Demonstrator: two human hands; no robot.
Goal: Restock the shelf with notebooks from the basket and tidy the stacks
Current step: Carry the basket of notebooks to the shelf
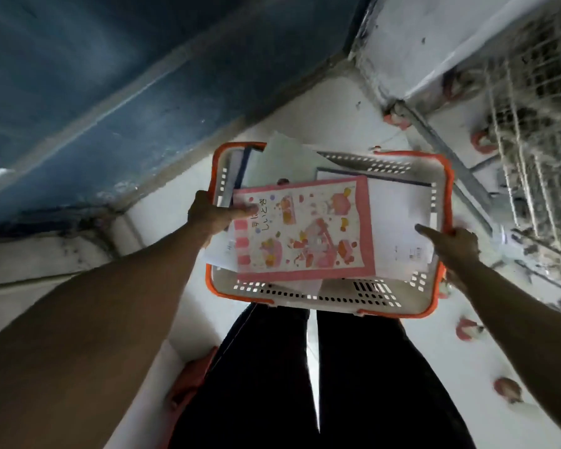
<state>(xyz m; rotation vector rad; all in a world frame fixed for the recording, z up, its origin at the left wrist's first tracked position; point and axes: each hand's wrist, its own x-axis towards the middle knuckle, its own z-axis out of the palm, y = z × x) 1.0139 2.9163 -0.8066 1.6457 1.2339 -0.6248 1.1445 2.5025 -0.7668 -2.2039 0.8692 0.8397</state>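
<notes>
Notebooks fill the basket; its top is open.

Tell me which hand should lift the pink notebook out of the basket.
Left. The left hand already pinches the pink notebook; the right hand rests on a white notebook.
</notes>
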